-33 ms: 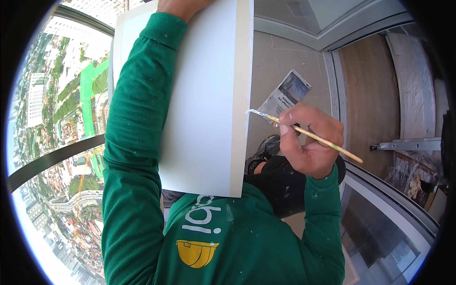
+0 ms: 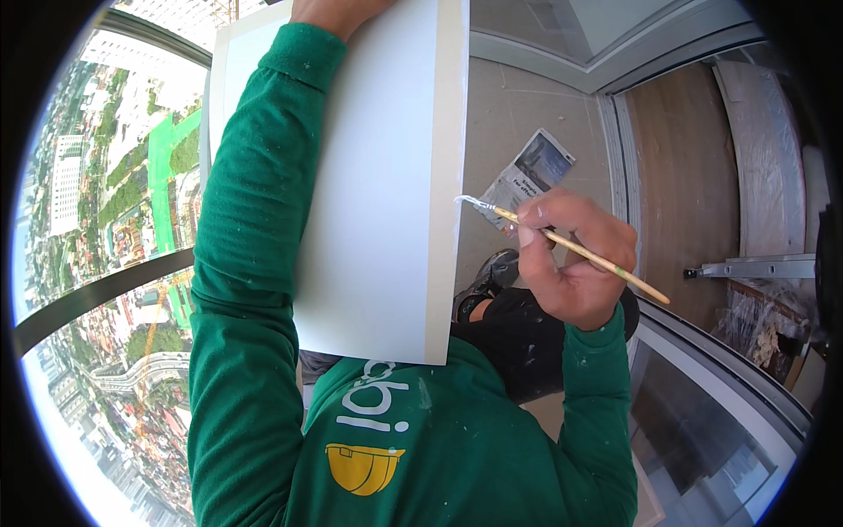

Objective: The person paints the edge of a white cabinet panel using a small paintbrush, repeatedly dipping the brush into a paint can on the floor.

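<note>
A large white panel [image 2: 378,184] with beige strips along its sides stands tilted before me, its lower end by my lap. In my right hand [image 2: 575,255] is a thin wooden paintbrush [image 2: 597,260], pinched between thumb and fingers. White paint coats the bristles, which touch the panel's right edge. My left arm reaches across the panel's left part. Only the wrist and back of my left hand [image 2: 338,12] show, over the panel at the top of the picture; its fingers are out of sight.
Beyond the panel's right edge, a printed sheet [image 2: 531,171] lies on the tiled floor, near my shoe [image 2: 496,270]. Sliding-door tracks [image 2: 622,167] run along the right, with a metal ladder-like piece [image 2: 760,267] and plastic wrapping behind. Windows over a city fill the left side.
The brush tip has shifted slightly upward along the panel's right edge, my right hand tilting a little with it. My left arm and the panel have stayed in place.
</note>
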`<state>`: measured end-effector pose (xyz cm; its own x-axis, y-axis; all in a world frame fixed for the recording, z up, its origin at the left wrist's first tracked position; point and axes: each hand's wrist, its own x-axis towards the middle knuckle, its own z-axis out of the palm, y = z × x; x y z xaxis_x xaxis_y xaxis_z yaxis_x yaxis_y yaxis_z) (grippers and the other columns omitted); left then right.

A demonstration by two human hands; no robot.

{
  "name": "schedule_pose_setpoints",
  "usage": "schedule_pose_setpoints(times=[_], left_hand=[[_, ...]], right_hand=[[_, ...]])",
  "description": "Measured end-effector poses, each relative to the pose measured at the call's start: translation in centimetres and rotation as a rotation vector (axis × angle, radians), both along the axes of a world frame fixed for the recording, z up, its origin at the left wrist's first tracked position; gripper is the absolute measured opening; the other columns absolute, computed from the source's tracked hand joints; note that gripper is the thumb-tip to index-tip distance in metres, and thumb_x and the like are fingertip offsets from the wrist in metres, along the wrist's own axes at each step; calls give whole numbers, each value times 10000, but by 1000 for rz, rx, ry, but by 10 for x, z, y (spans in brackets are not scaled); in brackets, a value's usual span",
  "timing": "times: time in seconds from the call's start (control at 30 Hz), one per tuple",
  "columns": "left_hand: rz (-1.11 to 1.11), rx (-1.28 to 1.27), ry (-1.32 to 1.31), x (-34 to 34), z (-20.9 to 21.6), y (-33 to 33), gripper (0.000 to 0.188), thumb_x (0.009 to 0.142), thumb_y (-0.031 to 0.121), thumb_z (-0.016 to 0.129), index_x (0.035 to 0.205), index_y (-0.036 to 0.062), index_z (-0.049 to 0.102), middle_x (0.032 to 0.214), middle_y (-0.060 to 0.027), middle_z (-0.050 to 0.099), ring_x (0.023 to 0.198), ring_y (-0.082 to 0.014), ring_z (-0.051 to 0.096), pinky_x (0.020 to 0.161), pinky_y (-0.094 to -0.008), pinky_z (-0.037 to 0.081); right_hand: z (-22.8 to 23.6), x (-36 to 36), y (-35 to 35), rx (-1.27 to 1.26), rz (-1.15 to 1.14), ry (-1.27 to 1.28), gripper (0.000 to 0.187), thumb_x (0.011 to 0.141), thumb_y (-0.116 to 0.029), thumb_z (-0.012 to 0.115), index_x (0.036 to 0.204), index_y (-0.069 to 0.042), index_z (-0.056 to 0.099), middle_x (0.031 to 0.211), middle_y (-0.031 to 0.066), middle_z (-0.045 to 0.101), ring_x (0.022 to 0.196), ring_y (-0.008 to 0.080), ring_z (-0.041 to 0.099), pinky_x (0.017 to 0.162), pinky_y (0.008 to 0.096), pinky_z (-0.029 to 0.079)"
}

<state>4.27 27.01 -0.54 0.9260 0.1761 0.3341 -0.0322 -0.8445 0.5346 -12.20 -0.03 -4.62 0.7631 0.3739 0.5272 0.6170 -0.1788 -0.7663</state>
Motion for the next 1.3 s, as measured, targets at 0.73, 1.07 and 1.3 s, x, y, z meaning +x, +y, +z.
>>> schedule_pose_setpoints(times=[0.73, 1.07, 1.3], left_hand=[[-31, 31, -28, 3, -3, -3, 646, 1081, 530, 387, 1078, -58, 654, 994, -360, 689, 990, -545, 656, 839, -564, 512], [-45, 30, -47, 3, -3, -5, 642, 1079, 535, 392, 1055, -48, 660, 982, -353, 690, 980, -545, 652, 835, -566, 507], [-16, 48, -3, 3, 0, -7, 649, 1081, 536, 386, 1057, -52, 660, 968, -360, 688, 980, -544, 654, 839, -567, 511]], right_hand=[[5, 1, -2, -61, 9, -31, 148, 732, 40, 686, 861, -23, 647, 745, 99, 682, 619, 204, 687, 592, 282, 555], [-1, 5, 2, -2, -72, -101, 148, 759, 41, 684, 894, -13, 653, 785, 113, 704, 663, 211, 709, 622, 292, 573], [8, 0, -7, -19, 43, 13, 154, 695, 31, 690, 830, -20, 638, 712, 96, 660, 575, 200, 661, 554, 277, 530]])
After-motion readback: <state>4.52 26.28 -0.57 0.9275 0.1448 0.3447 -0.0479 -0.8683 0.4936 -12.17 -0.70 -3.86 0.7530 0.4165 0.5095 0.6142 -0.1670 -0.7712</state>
